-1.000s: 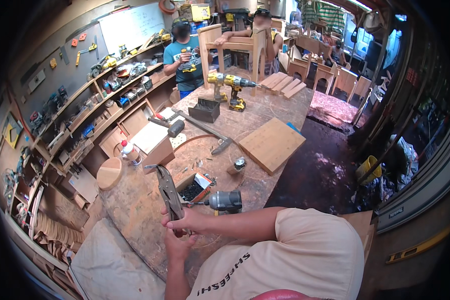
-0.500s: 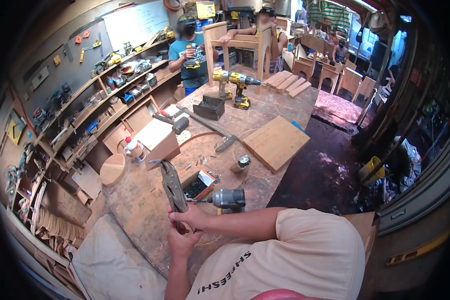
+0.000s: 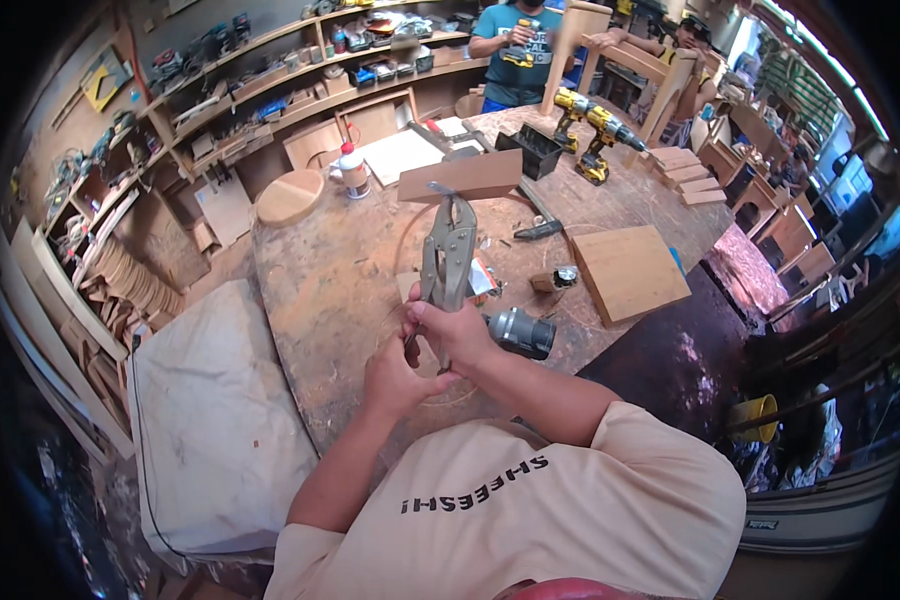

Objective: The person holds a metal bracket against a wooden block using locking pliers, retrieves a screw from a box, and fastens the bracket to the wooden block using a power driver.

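Over the workbench I hold a pair of locking pliers (image 3: 450,250) upright, jaws pointing away from me. A small, shiny metal piece (image 3: 440,187) shows at the jaw tips; I cannot make out what it is. My right hand (image 3: 458,335) is closed round the handles. Just below and to the left, my left hand (image 3: 398,375) has its fingers closed at the lower handle end, partly covered by the right. Behind the pliers sit a small box with white and orange on it (image 3: 482,278) and a grey-black impact driver (image 3: 522,332).
On the bench (image 3: 320,290) lie a thick wooden board (image 3: 630,272), a hammer (image 3: 538,230) and a wooden block (image 3: 460,176). A glue bottle (image 3: 353,172), a black bin (image 3: 530,150) and yellow drills (image 3: 595,135) stand farther back. Two people are beyond; a covered object (image 3: 215,400) stands left.
My view has swung left and down, so the bench sits farther right and higher. The pliers stay in my hands, and the right hand now wraps lower round the handles.
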`<action>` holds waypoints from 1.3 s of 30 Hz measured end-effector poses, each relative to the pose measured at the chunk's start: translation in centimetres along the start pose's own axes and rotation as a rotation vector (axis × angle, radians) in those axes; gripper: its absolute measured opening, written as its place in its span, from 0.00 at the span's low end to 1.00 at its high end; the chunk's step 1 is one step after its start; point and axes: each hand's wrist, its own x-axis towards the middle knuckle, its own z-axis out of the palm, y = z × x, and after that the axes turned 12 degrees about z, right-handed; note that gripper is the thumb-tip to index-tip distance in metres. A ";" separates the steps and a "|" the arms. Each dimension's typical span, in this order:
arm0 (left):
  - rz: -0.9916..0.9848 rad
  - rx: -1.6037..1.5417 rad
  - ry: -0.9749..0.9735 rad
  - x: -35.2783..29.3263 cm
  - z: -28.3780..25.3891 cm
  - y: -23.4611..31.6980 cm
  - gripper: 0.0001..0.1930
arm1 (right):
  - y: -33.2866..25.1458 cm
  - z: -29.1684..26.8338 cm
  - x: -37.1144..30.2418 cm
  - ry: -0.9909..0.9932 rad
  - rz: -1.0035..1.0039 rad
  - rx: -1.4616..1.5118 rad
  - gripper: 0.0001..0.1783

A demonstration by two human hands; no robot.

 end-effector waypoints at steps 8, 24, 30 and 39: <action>0.051 0.033 -0.006 -0.5 -0.1 0.1 0.38 | 0.4 0.1 0.3 -0.069 -0.052 0.034 0.12; 0.207 0.073 -0.030 -1.3 -0.3 1.3 0.24 | -0.5 0.9 -0.9 0.044 -0.006 -0.190 0.14; 0.405 0.056 0.141 -0.4 -7.7 0.5 0.29 | 0.6 -2.0 -3.5 -0.084 0.098 -0.279 0.18; 0.340 -0.149 -0.330 7.2 -12.2 2.0 0.40 | 1.7 -2.1 -5.7 -0.274 0.577 -0.208 0.20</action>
